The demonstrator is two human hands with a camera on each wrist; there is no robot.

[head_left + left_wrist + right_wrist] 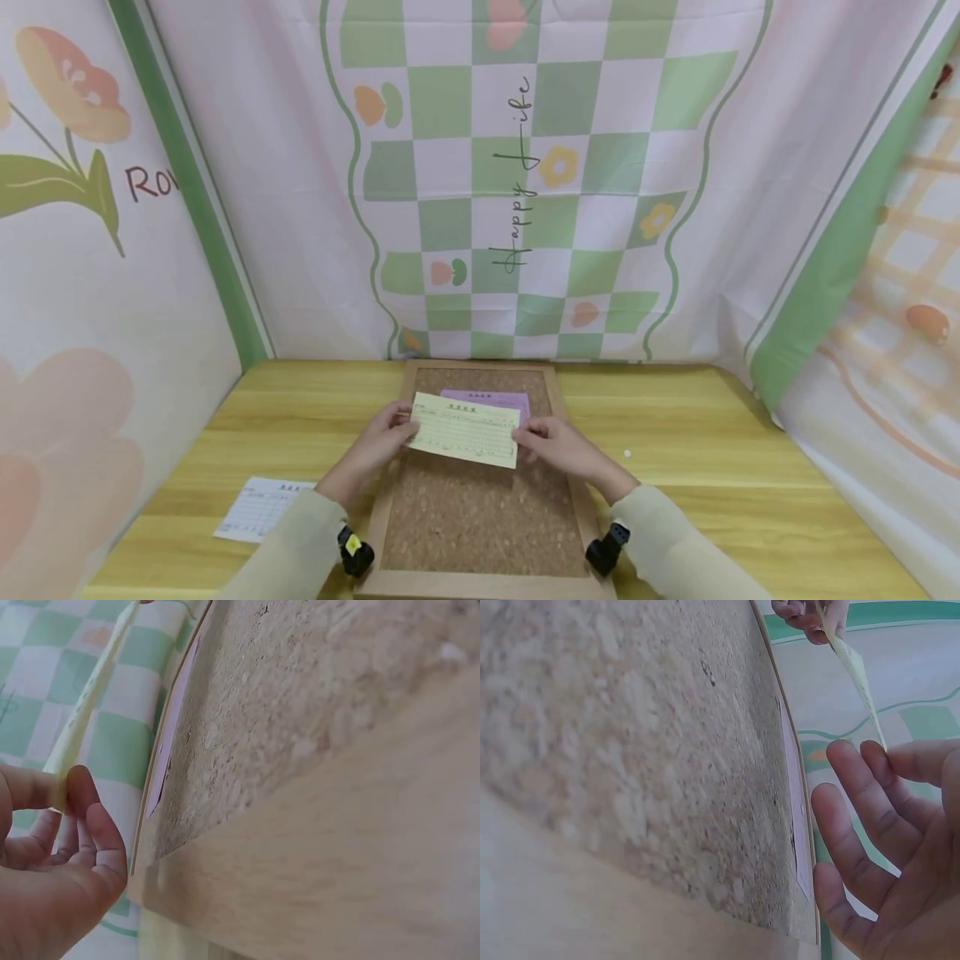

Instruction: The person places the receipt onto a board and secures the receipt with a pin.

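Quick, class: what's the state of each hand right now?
Left hand: pinching one end of the yellow slip.
Right hand: pinching the other end.

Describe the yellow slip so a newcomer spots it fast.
Find the wood-framed corkboard on the table. Over it, the left hand and right hand pinch the yellow slip at opposite ends. It alone is held and yellow, unlike the purple slip and white slip.

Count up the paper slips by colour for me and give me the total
Yellow slip, pinched by the left hand and right hand: 1
Purple slip, lying on the corkboard: 1
White slip, on the table to the left of the corkboard: 1
Total: 3
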